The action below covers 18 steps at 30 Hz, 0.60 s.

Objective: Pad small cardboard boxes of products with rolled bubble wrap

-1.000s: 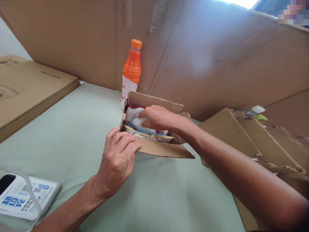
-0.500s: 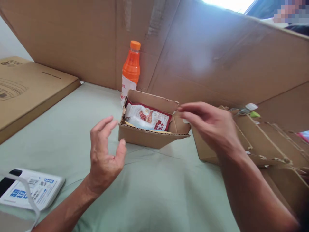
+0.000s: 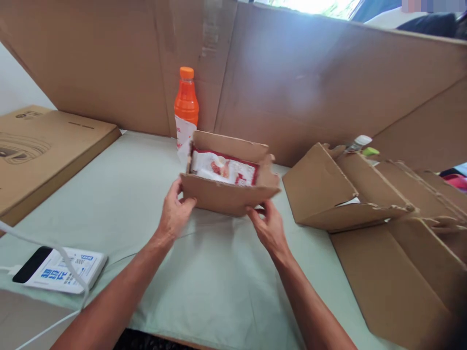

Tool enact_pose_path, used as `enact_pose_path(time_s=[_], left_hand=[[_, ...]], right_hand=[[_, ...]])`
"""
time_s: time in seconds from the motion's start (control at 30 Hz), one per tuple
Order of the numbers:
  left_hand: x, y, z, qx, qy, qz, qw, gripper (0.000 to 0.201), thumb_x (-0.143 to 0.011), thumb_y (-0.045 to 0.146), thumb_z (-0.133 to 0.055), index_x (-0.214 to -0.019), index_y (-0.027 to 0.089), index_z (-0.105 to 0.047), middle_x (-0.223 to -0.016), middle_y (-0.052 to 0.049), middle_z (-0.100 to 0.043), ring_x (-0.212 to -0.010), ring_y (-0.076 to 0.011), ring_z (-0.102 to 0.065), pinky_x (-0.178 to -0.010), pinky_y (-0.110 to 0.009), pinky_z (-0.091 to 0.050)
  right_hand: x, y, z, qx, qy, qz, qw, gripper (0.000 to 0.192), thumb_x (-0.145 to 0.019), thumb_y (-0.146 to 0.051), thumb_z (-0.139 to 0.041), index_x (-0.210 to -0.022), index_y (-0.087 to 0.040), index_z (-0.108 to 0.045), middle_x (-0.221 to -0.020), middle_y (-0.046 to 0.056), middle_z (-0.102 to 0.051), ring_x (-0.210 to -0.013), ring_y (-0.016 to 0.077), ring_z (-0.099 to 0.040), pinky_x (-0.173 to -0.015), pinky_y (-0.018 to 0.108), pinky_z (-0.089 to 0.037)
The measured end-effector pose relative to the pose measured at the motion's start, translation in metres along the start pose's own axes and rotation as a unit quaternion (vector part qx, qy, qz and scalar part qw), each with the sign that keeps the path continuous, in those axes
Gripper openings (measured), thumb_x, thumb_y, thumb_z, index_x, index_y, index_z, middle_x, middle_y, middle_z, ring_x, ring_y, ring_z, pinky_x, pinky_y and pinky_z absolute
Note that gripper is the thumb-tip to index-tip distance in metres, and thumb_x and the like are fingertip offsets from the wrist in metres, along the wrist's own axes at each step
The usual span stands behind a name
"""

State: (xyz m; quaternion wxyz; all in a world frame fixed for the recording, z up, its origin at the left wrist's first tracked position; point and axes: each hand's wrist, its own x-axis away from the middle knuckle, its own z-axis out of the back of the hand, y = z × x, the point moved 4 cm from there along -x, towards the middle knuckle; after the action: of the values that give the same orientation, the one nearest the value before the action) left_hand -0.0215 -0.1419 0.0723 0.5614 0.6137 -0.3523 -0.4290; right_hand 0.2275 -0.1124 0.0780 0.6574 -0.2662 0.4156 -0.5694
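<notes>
Here both hands grasp the small open cardboard box by its lower front corners, the left hand at one end and the right hand at the other; it sits mid-bench on the green cloth with snack packets inside. Even pressure at both corners should keep the soft wall from buckling. An orange drink bottle stands just behind, seemingly touching; torn cardboard boxes crowd the right, while open room lies leftward and nearer.
</notes>
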Motion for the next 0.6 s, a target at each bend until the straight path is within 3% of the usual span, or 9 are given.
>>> enact_pose_path(time_s=[0.1,0.17,0.27,0.33,0.43,0.5,0.6], left_hand=[[0.041,0.01,-0.017,0.018,-0.057,-0.002,0.998,0.061,-0.078,0.019,-0.064,-0.138,0.021,-0.054,-0.141,-0.01,-0.062,-0.131,-0.0253,-0.059,-0.111,-0.04,-0.048],[0.064,0.012,-0.015,0.025,-0.091,0.011,0.995,0.063,-0.08,0.02,-0.066,-0.141,0.023,-0.054,-0.146,-0.009,-0.059,-0.134,-0.0259,-0.057,-0.114,-0.042,-0.046],[0.08,0.005,0.011,0.032,-0.083,0.064,0.994,0.056,-0.082,0.029,-0.07,-0.136,0.023,-0.058,-0.139,-0.01,-0.064,-0.127,-0.0274,-0.063,-0.108,-0.043,-0.052],[0.08,-0.002,0.034,0.032,-0.046,0.099,0.994,0.054,-0.081,0.038,-0.075,-0.13,0.021,-0.061,-0.133,-0.01,-0.067,-0.123,-0.0284,-0.065,-0.103,-0.041,-0.056],[0.08,-0.008,0.052,0.023,-0.005,0.115,0.993,0.055,-0.076,0.046,-0.08,-0.123,0.022,-0.063,-0.128,-0.009,-0.069,-0.123,-0.0287,-0.065,-0.1,-0.038,-0.057],[0.085,-0.01,0.047,0.02,-0.015,0.114,0.993,0.057,-0.076,0.049,-0.081,-0.122,0.022,-0.064,-0.127,-0.009,-0.069,-0.123,-0.0284,-0.065,-0.1,-0.037,-0.058],[0.097,-0.012,0.016,0.026,-0.069,0.115,0.991,0.063,-0.076,0.054,-0.079,-0.128,0.022,-0.062,-0.128,-0.01,-0.068,-0.121,-0.0286,-0.066,-0.099,-0.038,-0.058]], right_hand=[[0.061,0.02,0.045,0.087,0.105,-0.013,0.991,0.03,-0.084,-0.046,-0.068,-0.094,-0.017,-0.067,-0.082,0.006,-0.072,-0.059,0.0164,-0.059,-0.048,0.026,-0.046],[0.1,0.028,0.058,0.119,0.123,-0.006,0.985,0.029,-0.086,-0.045,-0.068,-0.095,-0.017,-0.068,-0.082,0.007,-0.073,-0.057,0.0168,-0.059,-0.047,0.027,-0.046],[0.135,0.019,0.042,0.121,0.118,0.035,0.985,0.026,-0.09,-0.04,-0.065,-0.103,-0.018,-0.068,-0.095,0.01,-0.074,-0.082,0.0242,-0.069,-0.069,0.035,-0.058],[0.14,0.006,0.02,0.109,0.097,0.055,0.988,0.029,-0.092,-0.035,-0.062,-0.116,-0.019,-0.066,-0.107,0.011,-0.073,-0.098,0.0271,-0.069,-0.085,0.041,-0.059],[0.138,-0.005,0.002,0.094,0.081,0.064,0.99,0.037,-0.094,-0.029,-0.058,-0.129,-0.021,-0.061,-0.121,0.013,-0.07,-0.11,0.0279,-0.067,-0.094,0.045,-0.057],[0.145,0.0,0.009,0.103,0.095,0.06,0.988,0.038,-0.094,-0.028,-0.057,-0.132,-0.022,-0.06,-0.125,0.013,-0.069,-0.113,0.0287,-0.067,-0.095,0.045,-0.057],[0.175,0.022,0.039,0.151,0.154,0.032,0.976,0.032,-0.094,-0.033,-0.059,-0.123,-0.021,-0.064,-0.111,0.012,-0.072,-0.103,0.0295,-0.069,-0.088,0.046,-0.059]])
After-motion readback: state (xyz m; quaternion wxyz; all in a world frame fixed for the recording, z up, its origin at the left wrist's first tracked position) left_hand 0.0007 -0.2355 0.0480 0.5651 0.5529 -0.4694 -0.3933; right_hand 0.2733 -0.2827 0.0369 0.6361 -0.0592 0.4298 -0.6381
